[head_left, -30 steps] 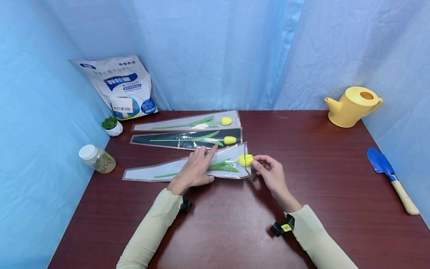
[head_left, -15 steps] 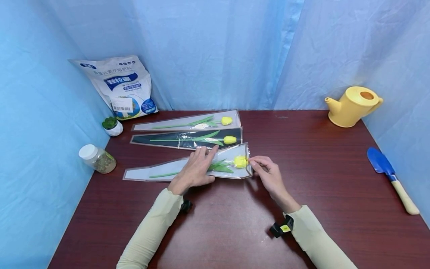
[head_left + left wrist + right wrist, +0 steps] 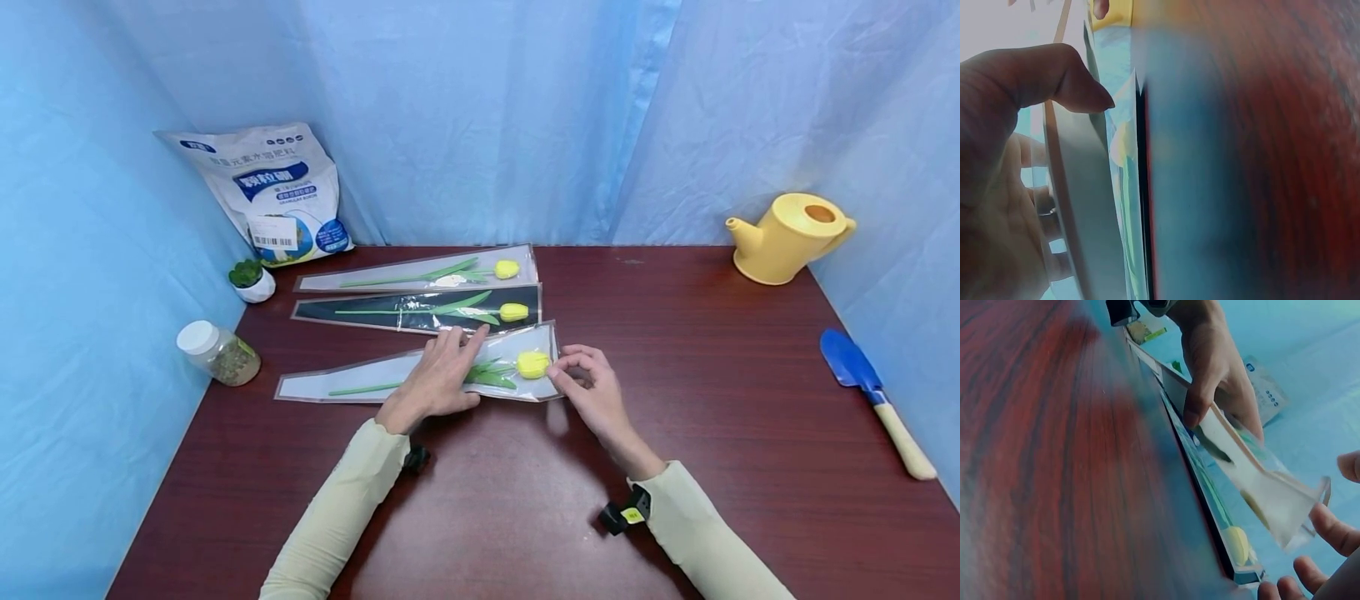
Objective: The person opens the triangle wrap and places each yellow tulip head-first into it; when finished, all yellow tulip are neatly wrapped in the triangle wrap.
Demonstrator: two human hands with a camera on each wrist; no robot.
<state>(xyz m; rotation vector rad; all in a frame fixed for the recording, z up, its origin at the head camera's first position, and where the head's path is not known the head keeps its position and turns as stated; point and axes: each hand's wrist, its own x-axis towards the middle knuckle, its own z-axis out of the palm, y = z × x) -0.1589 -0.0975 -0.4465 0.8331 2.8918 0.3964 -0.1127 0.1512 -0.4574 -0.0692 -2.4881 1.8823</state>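
A clear flower sleeve with a pale back (image 3: 311, 386) holds a yellow tulip (image 3: 533, 365) with green leaves and a stem. My left hand (image 3: 441, 375) lies across the sleeve's middle and covers part of the stem. In the right wrist view its thumb is under the sleeve and its fingers are over it, gripping it, with the sleeve raised off the table. My right hand (image 3: 596, 392) is at the sleeve's wide mouth. One fingertip (image 3: 1329, 525) touches the edge there, with the thumb apart from it.
Behind lie a dark sleeve (image 3: 375, 312) and another pale sleeve (image 3: 322, 284), each with a yellow tulip. On the left are a lidded jar (image 3: 228, 362), a small potted succulent (image 3: 253, 283) and a fertilizer bag (image 3: 270, 196). A yellow watering can (image 3: 783, 242) and blue trowel (image 3: 862, 371) are at right.
The tulip has slid left, deeper into the sleeve, its bloom shifting in from the mouth. My right hand followed slightly left and its fingers moved away from the bloom. My left hand stayed put.
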